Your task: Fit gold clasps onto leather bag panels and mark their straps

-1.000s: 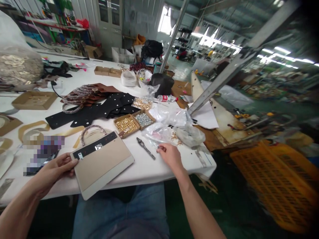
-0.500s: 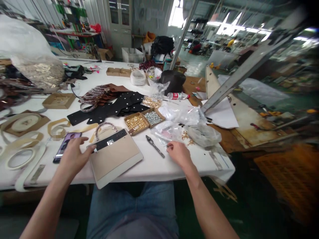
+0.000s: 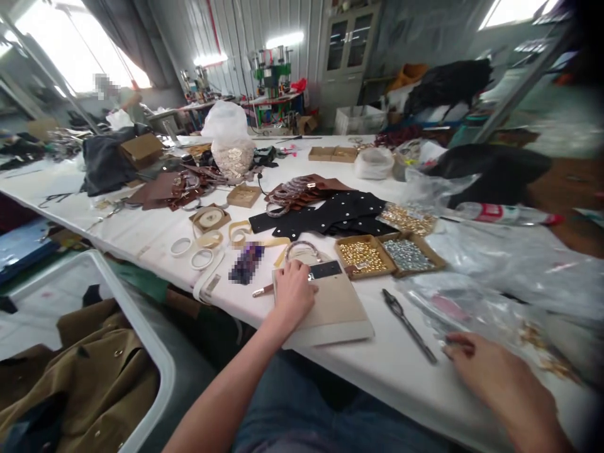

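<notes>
A beige handbag panel point(image 3: 333, 311) lies near the table's front edge, with a black strip point(image 3: 325, 270) across its top and a looped handle point(image 3: 302, 251) behind. My left hand point(image 3: 295, 289) is on its upper left part, fingers curled over a brown strap whose metal-tipped end point(image 3: 259, 292) sticks out to the left. To the right, my right hand point(image 3: 500, 377) is low over the table beside a plastic bag, thumb and fingers pinched together. Something small seems to be at its fingertips, too small to name. Between the hands lies a dark metal hand tool point(image 3: 408, 324).
Boxes of gold studs point(image 3: 362, 257) and silver studs point(image 3: 411, 255) stand behind the panel. Black punched pieces point(image 3: 325, 214) lie farther back. Clear plastic bags point(image 3: 514, 264) spread at right. Tape rolls point(image 3: 202, 258) lie left, and a white bin point(image 3: 163, 358) holds brown pieces.
The view has swung left, bringing the bin into sight. My left hand has moved from beside the phone onto the panel and curled its fingers. My right hand stays pinched near the plastic bag.
</notes>
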### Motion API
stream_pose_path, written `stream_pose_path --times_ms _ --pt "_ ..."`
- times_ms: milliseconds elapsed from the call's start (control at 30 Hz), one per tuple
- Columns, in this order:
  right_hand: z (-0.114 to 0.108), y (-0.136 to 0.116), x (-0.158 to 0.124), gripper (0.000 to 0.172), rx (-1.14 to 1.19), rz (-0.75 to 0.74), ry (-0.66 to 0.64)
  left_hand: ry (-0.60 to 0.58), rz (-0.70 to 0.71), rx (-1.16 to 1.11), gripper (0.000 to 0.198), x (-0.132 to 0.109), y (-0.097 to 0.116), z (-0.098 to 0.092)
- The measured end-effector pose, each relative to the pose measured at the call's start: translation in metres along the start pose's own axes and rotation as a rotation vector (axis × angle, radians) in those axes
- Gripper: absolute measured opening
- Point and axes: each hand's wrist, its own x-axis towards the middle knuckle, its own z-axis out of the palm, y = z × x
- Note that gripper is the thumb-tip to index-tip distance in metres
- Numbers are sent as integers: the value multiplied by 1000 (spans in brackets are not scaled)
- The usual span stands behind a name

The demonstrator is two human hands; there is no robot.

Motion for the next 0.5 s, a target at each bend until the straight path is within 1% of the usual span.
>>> stream_pose_path --times_ms 100,233,300,400,433,500 --pt "-1 -3 -4 27 -81 40 -2 2 6 -7 29 1 -4 4" --pt "-1 -14 -7 25 -98 27 5 1 9 -19 30 2 -8 8" --pt "1 -15 -7 26 -65 -6 -4 4 23 -33 31 3 -9 9" --pt "-2 -12 -6 25 34 -108 1 30 66 -68 34 6 -14 11" --pt "-5 -12 -6 23 67 -128 11 37 77 -83 35 7 -16 11" --pt "-16 -16 -6 21 117 -119 34 24 75 -122 37 10 -20 11"
